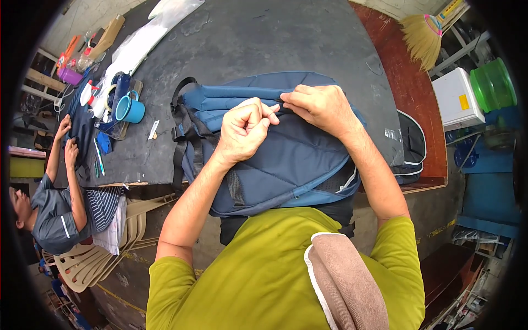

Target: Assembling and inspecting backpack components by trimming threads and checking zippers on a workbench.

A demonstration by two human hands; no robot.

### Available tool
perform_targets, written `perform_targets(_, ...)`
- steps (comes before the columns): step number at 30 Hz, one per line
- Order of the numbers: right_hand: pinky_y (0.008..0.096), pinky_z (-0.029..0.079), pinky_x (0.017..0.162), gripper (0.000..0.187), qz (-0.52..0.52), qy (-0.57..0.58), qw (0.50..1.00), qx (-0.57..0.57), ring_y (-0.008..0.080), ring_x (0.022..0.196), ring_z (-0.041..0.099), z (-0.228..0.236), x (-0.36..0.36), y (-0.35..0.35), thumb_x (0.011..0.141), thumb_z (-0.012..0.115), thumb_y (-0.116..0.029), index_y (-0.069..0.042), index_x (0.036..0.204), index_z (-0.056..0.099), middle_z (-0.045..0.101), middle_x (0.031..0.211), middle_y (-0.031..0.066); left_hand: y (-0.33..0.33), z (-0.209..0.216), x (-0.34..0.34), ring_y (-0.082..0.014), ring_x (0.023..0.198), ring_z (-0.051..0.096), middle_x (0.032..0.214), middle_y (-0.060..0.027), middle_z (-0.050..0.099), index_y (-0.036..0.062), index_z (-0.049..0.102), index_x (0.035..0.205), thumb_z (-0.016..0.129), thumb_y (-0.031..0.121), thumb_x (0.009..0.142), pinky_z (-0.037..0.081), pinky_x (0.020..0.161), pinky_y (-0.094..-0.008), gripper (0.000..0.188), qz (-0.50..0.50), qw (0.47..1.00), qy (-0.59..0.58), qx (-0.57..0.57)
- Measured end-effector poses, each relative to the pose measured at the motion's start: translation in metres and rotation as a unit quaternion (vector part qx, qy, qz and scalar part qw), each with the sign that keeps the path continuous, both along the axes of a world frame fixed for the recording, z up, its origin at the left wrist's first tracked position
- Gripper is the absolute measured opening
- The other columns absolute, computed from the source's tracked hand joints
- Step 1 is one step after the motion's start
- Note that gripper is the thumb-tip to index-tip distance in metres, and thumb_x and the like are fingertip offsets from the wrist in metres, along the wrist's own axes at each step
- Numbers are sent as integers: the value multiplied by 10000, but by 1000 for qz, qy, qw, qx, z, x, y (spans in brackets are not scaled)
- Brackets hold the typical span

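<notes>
A navy and blue backpack (297,146) lies flat on the black tabletop right in front of me. Its padded blue shoulder straps (234,92) run across the far side, and black webbing with buckles (192,127) hangs at the left. My left hand (245,132) is closed over the middle of the pack, thumb and fingers pressed together; what they grip is hidden. Close by on the right, my right hand (319,107) pinches at the end of the strap, with a tiny dark bit at its fingertips, too small to name.
A blue mug (130,109), tape rolls and a spray bottle (88,93) stand at the left. Clear plastic sheeting (146,38) lies beyond. A co-worker (60,212) handles dark fabric at the left edge. Another dark bag (411,143) sits right, by a reddish wooden board (404,82).
</notes>
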State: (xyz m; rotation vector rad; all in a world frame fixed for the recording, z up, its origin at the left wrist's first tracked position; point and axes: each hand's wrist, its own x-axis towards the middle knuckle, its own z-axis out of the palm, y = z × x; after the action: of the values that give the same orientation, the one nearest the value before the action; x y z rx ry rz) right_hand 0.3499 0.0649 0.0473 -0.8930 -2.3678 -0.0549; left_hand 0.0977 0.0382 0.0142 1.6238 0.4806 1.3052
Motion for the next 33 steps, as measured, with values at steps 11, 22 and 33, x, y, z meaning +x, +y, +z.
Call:
perform_targets(11, 293, 597, 693, 363, -75, 243, 956, -145, 172, 789, 762, 14, 5, -9, 897, 946, -182, -69, 1212, 805, 806, 1022, 76, -4, 51, -61, -307, 1066, 680, 991, -90, 603, 84, 513, 820, 714, 112, 876, 541, 1098, -526, 211, 97, 984, -66, 133)
perform_targets(22, 318, 559, 739, 124, 93, 15, 869, -486, 139, 779, 725, 47, 38, -37, 844, 862, -68, -4, 892, 766, 797, 859, 62, -33, 81, -202, -252, 1100, 711, 1162, -156, 745, -33, 669, 1394, 575, 100, 1103, 550, 1046, -412, 333, 255, 961, -77, 70)
perform_targets(33, 318, 514, 689, 265, -83, 118, 928, -343, 118, 735, 632, 18, 12, -27, 879, 917, -152, -32, 1029, 735, 719, 815, 42, -27, 52, -100, -320, 991, 736, 1021, -84, 743, 105, 813, 1084, 905, 135, 856, 595, 886, -421, 248, 243, 790, 526, 201)
